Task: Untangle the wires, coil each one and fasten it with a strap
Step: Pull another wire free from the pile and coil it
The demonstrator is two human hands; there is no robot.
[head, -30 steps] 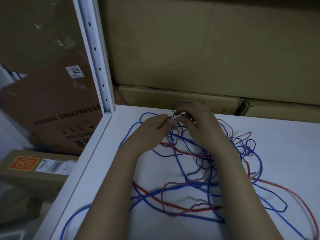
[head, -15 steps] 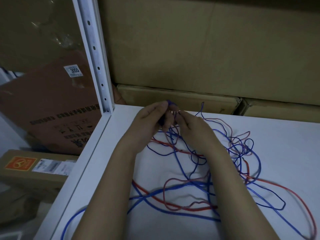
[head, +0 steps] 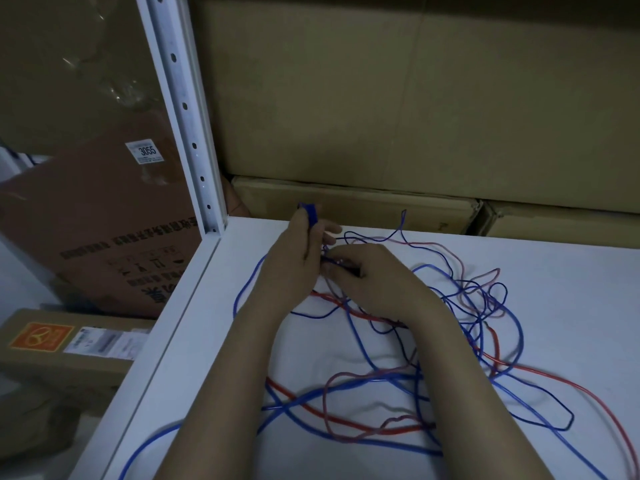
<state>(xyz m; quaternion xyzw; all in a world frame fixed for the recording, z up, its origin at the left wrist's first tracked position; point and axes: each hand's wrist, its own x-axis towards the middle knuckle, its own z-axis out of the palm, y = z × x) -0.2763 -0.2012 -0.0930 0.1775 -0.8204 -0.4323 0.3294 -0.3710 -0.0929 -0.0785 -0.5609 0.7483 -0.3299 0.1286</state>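
Shelf post (head: pixel 183 109): stands at 10 o'clock from the hands, at the desk's left corner; a loop swung wide could catch on it.
Blue wire loop (head: pixel 249 289): arcs out at 9 o'clock of the left wrist and another run trails off the desk's near left edge; that hanging run could drag the rest down if pulled slack.
Left hand (head: pixel 294 265): its grip is closed, fingers curled round a small blue bundle (head: pixel 310 214) that sticks up at 12 o'clock above the knuckles; probably turns of wire, though the dim view leaves that unsure. Loosen the hold and the turns may spring apart.
Right hand (head: pixel 367 275): its grip is closed too, fingertips pinching thin strands just at 3 o'clock of the left palm; which colour it holds I cannot tell.
Tangle of wires (head: pixel 478 306): blue, red and pink runs lie crossed on the white desk (head: pixel 571 271) from 3 to 6 o'clock of the hands, none coiled, no strap seen.
Main risk: pulling the pinched strand hard would likely tighten the crossings at 3 o'clock into a knot instead of freeing it.
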